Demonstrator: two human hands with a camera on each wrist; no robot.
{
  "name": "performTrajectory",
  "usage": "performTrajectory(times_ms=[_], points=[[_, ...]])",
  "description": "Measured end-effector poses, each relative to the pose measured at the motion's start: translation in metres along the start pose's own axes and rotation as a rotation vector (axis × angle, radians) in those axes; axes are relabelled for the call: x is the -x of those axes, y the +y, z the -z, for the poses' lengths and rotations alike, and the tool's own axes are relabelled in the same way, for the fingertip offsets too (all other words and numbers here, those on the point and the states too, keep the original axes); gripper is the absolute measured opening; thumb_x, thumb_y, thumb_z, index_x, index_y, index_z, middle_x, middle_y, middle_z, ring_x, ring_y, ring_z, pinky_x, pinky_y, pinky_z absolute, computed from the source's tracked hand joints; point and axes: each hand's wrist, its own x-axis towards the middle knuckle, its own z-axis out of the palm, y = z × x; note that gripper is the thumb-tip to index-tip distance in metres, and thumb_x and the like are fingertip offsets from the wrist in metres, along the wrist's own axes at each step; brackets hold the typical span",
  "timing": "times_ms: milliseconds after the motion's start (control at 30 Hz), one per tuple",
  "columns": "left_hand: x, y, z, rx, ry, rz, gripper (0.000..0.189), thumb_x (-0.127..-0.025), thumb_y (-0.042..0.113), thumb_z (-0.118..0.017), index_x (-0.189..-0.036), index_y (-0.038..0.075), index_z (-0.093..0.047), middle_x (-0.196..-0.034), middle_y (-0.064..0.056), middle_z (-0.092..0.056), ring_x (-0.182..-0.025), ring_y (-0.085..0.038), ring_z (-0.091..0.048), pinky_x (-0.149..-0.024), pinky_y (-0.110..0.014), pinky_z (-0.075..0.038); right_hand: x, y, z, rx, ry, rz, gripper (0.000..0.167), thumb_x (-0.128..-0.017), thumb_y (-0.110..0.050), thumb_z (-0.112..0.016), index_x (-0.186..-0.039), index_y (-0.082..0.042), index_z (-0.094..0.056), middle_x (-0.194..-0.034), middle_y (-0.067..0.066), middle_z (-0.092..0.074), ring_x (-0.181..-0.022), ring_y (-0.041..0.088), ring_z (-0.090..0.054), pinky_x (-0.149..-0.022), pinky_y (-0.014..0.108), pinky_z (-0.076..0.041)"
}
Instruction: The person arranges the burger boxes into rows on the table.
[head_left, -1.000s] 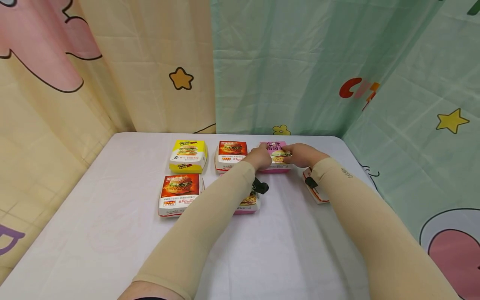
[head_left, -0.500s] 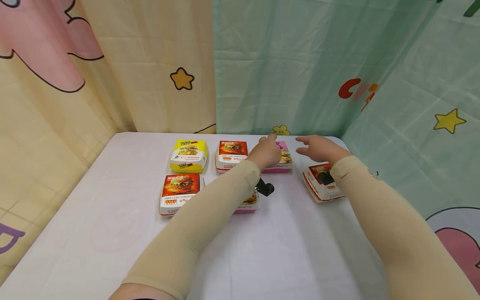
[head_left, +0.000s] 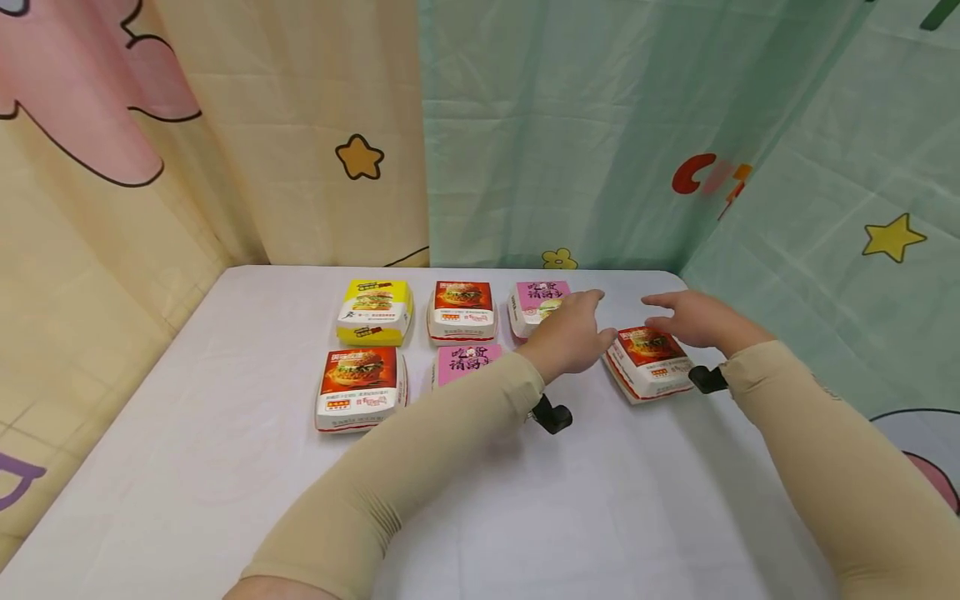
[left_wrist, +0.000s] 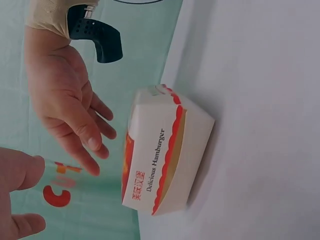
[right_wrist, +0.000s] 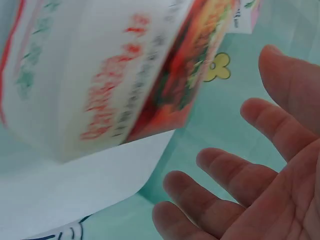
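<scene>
A white burger box with a red burger picture (head_left: 651, 362) lies askew on the table at the right, its side printed "Delicious Hamburger" in the left wrist view. My left hand (head_left: 570, 337) hovers just left of it, fingers extended and thumb apart. Above its far right corner is my right hand (head_left: 693, 318), with fingers spread and nothing in them. In the right wrist view the burger box (right_wrist: 100, 85) stands close to the right hand (right_wrist: 280, 165), apart from its fingers. Behind my left hand a pink-topped burger box (head_left: 536, 302) is partly hidden.
In the back row stand a yellow burger box (head_left: 375, 312) and a red-topped burger box (head_left: 462, 310). The front row has another red-topped burger box (head_left: 360, 387) and a pink-topped burger box (head_left: 467, 362), partly covered by my left sleeve. Curtains (head_left: 562, 150) border the white table (head_left: 210, 467).
Both hands have left the pink-topped box in the back row, which stays put. They have moved right and nearer, to either side of the askew red-topped box.
</scene>
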Motion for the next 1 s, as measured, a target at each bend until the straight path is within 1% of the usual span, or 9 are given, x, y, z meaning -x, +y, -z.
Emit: performTrajectory(times_ms=[133, 267, 400, 467, 567, 633, 700, 833, 1000], points=[[0.004, 0.003, -0.015, 0.003, -0.036, 0.003, 0.069, -0.103, 0.045, -0.064, -0.163, 0.024, -0.037, -0.165, 0.002, -0.042, -0.151, -0.017, -0.046, -0.119, -0.04, -0.046, 0.008, 0.02, -0.008, 0.005, -0.03, 0.016, 0.067, -0.105, -0.039, -0.061, -0.16, -0.006, -0.041, -0.155, 0.038, -0.044, -0.137, 0.057, -0.046, -0.107, 0.073, -0.044], [0.003, 0.004, -0.032, 0.003, -0.062, 0.015, 0.072, -0.102, 0.05, -0.065, -0.163, 0.026, -0.037, -0.165, 0.001, -0.042, -0.149, -0.017, -0.046, -0.119, -0.04, -0.047, 0.013, 0.037, -0.017, -0.033, -0.082, 0.018, 0.076, -0.103, -0.046, -0.063, -0.163, -0.007, -0.036, -0.156, 0.038, -0.043, -0.139, 0.057, -0.044, -0.106, 0.072, -0.045], [0.001, 0.005, -0.047, 0.056, -0.087, 0.046, 0.074, -0.1, 0.052, -0.066, -0.163, 0.026, -0.037, -0.166, -0.001, -0.04, -0.148, -0.019, -0.047, -0.119, -0.042, -0.047, 0.016, 0.044, -0.022, -0.083, -0.112, 0.019, 0.08, -0.102, -0.048, -0.064, -0.165, -0.009, -0.032, -0.157, 0.038, -0.041, -0.141, 0.057, -0.042, -0.106, 0.071, -0.045], [0.0, 0.005, -0.054, 0.093, -0.1, 0.07, 0.076, -0.099, 0.053, -0.068, -0.164, 0.026, -0.036, -0.168, -0.003, -0.037, -0.149, -0.021, -0.047, -0.118, -0.043, -0.048, 0.016, 0.045, -0.024, -0.111, -0.116, 0.024, 0.08, -0.103, -0.047, -0.064, -0.165, -0.009, -0.032, -0.157, 0.037, -0.043, -0.136, 0.053, -0.049, -0.103, 0.065, -0.05], [-0.002, 0.005, -0.064, 0.145, -0.111, 0.11, 0.079, -0.098, 0.055, -0.069, -0.164, 0.027, -0.035, -0.171, -0.005, -0.032, -0.154, -0.024, -0.041, -0.119, -0.046, -0.046, 0.016, 0.046, -0.027, -0.158, -0.125, 0.019, 0.08, -0.103, -0.045, -0.064, -0.165, -0.008, -0.031, -0.153, 0.036, -0.047, -0.12, 0.042, -0.059, -0.091, 0.048, -0.057], [-0.004, 0.005, -0.07, 0.171, -0.11, 0.128, 0.079, -0.098, 0.055, -0.069, -0.164, 0.029, -0.035, -0.169, -0.005, -0.034, -0.151, -0.024, -0.044, -0.119, -0.044, -0.047, 0.015, 0.047, -0.029, -0.187, -0.134, 0.006, 0.081, -0.103, -0.045, -0.064, -0.165, -0.007, -0.029, -0.151, 0.034, -0.05, -0.11, 0.033, -0.061, -0.082, 0.037, -0.056], [-0.007, 0.005, -0.076, 0.199, -0.109, 0.147, 0.078, -0.097, 0.055, -0.07, -0.163, 0.032, -0.036, -0.166, -0.005, -0.038, -0.146, -0.023, -0.049, -0.117, -0.043, -0.048, 0.015, 0.047, -0.031, -0.21, -0.144, -0.013, 0.083, -0.103, -0.045, -0.064, -0.166, -0.007, -0.027, -0.151, 0.034, -0.049, -0.107, 0.03, -0.06, -0.079, 0.033, -0.055], [-0.01, 0.004, -0.086, 0.234, -0.089, 0.16, 0.075, -0.097, 0.055, -0.07, -0.161, 0.034, -0.038, -0.156, -0.002, -0.047, -0.132, -0.019, -0.057, -0.113, -0.041, -0.052, 0.014, 0.047, -0.034, -0.249, -0.15, -0.044, 0.086, -0.102, -0.046, -0.066, -0.167, -0.008, -0.024, -0.151, 0.034, -0.046, -0.111, 0.032, -0.06, -0.081, 0.036, -0.061], [-0.013, 0.003, -0.095, 0.268, -0.025, 0.151, 0.076, -0.097, 0.057, -0.069, -0.161, 0.028, -0.038, -0.152, 0.0, -0.051, -0.129, -0.016, -0.056, -0.111, -0.036, -0.052, 0.013, 0.046, -0.038, -0.298, -0.158, -0.068, 0.09, -0.101, -0.047, -0.067, -0.168, -0.008, -0.02, -0.154, 0.038, -0.041, -0.115, 0.037, -0.061, -0.083, 0.043, -0.065]])
